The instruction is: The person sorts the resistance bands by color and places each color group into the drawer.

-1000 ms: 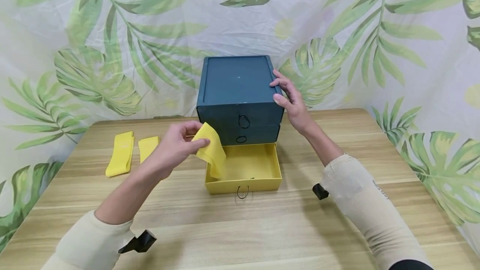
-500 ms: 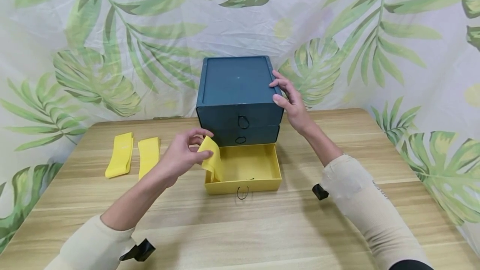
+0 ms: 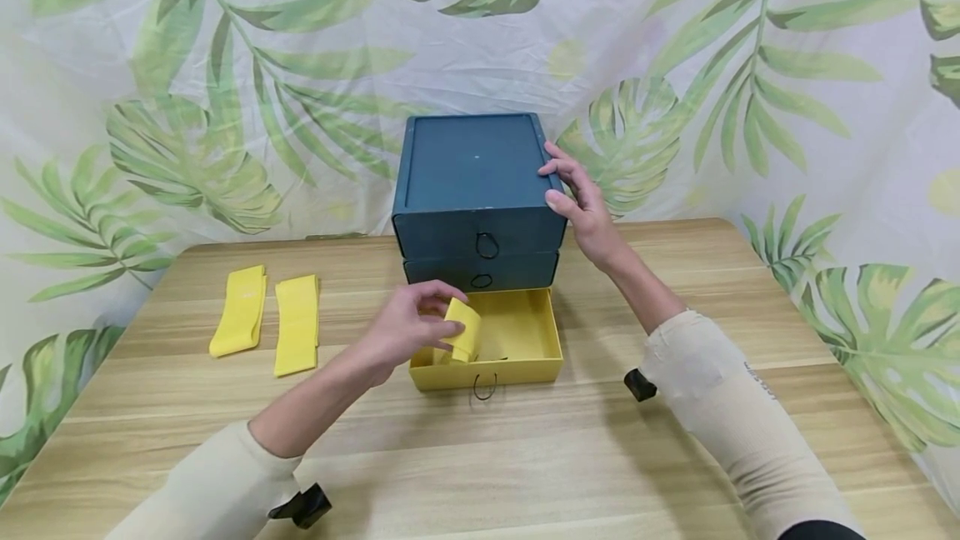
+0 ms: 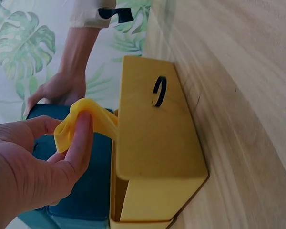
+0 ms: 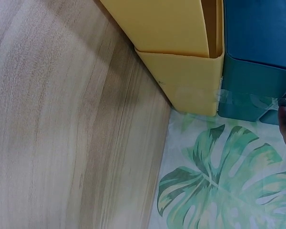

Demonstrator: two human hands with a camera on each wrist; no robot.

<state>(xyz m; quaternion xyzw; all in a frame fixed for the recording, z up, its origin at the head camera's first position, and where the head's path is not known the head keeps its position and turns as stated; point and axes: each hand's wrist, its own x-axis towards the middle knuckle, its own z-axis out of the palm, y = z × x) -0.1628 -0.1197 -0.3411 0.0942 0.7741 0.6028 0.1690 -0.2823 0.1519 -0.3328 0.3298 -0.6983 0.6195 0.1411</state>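
My left hand [image 3: 408, 330] pinches a yellow resistance band [image 3: 467, 332] between thumb and fingers, over the left part of a pulled-out yellow drawer [image 3: 525, 368]. In the left wrist view the band [image 4: 104, 121] is bent over the fingers and its lower end passes behind the drawer's front, out of sight. That drawer is the lowest of a stack; above it are two dark blue drawers [image 3: 477, 165], both pushed in. At the stack's upper right edge rests my right hand [image 3: 588, 215], fingers spread along the top and side.
Two more yellow bands, one folded [image 3: 242, 311] and one flatter [image 3: 297, 325], lie on the wooden table [image 3: 480, 465] left of the drawers. Behind the table hangs a leaf-patterned cloth [image 3: 480, 48]. A black loop [image 3: 485, 387] serves as the drawer's pull.
My left hand has moved right and down with the band, from the drawer's left edge to inside its outline. The right hand has stayed on the blue stack.
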